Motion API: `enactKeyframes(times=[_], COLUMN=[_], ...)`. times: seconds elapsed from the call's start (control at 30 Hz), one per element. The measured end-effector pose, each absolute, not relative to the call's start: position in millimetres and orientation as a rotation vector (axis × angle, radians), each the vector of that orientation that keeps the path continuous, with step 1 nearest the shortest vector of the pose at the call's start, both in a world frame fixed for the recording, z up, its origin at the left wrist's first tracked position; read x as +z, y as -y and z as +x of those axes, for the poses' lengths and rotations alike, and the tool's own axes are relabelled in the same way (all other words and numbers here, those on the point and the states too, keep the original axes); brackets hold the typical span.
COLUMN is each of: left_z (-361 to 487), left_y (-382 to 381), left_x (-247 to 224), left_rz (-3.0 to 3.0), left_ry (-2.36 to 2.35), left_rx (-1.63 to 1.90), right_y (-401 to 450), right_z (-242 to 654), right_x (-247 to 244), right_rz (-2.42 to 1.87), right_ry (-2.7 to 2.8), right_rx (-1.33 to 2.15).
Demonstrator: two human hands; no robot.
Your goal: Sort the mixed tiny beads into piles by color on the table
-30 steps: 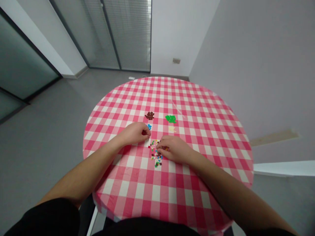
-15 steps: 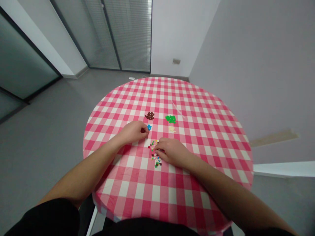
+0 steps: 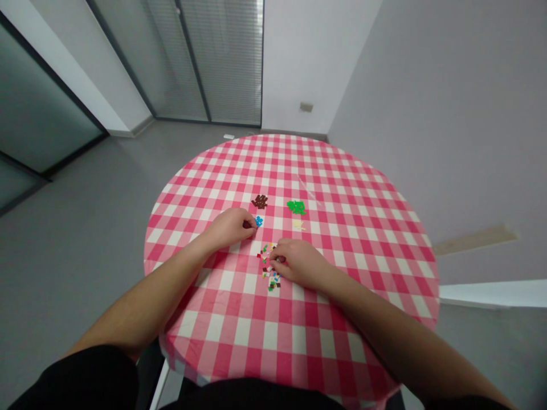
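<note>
My left hand (image 3: 233, 228) rests beside a small pile of blue pieces (image 3: 258, 221), its thumb and fingertips pinched together; whatever lies between them is too small to see. Over a scatter of mixed small coloured pieces (image 3: 272, 283), my right hand (image 3: 300, 261) has its fingers closed in a pinch and covers part of the scatter. What those fingertips hold, if anything, cannot be made out. Beyond the hands lie a dark brown pile (image 3: 260, 201), a bright green pile (image 3: 296, 207) and a few cream pieces (image 3: 298, 225).
A round table with a red-and-white checked cloth (image 3: 239, 330) carries all the pieces. Past its far edge are a glass partition (image 3: 222, 68) and a white wall (image 3: 316, 57). A small white object (image 3: 229, 136) lies on the floor behind.
My right thumb and fingertips have drawn closer together over the mixed pieces. The left hand has shifted very slightly away from me and left, and the piles look the same.
</note>
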State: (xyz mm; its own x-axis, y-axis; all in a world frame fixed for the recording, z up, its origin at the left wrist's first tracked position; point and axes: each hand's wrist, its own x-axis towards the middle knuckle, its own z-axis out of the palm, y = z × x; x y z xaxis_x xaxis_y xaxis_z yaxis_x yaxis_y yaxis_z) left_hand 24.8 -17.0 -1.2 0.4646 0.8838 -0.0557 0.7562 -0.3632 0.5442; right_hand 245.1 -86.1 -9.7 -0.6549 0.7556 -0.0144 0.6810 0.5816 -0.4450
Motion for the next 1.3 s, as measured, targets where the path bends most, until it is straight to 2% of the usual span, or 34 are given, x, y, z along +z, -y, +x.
enactKeyframes(times=[0.53,0.67,0.97,1.3], left_z=[26,29,38,43], left_y=[23,26,31,36], left_x=[8,8,3,4], left_rz=[2.156,2.127,2.217,2.185], left_ry=[-1.354,-1.302,-1.005,-0.937], left_rx=[0.525,0.554,0.511,0.555], right_y=[88,88,70,67], right_z=[242,243,259,261], right_x=[-8,-8,-10,-9], right_rz=[-1.174,-1.139,-1.215,-1.076], right_ry=[2.683,2.509,1.528,1.230], right_rx=[0.596,0.637,1.181,1.546])
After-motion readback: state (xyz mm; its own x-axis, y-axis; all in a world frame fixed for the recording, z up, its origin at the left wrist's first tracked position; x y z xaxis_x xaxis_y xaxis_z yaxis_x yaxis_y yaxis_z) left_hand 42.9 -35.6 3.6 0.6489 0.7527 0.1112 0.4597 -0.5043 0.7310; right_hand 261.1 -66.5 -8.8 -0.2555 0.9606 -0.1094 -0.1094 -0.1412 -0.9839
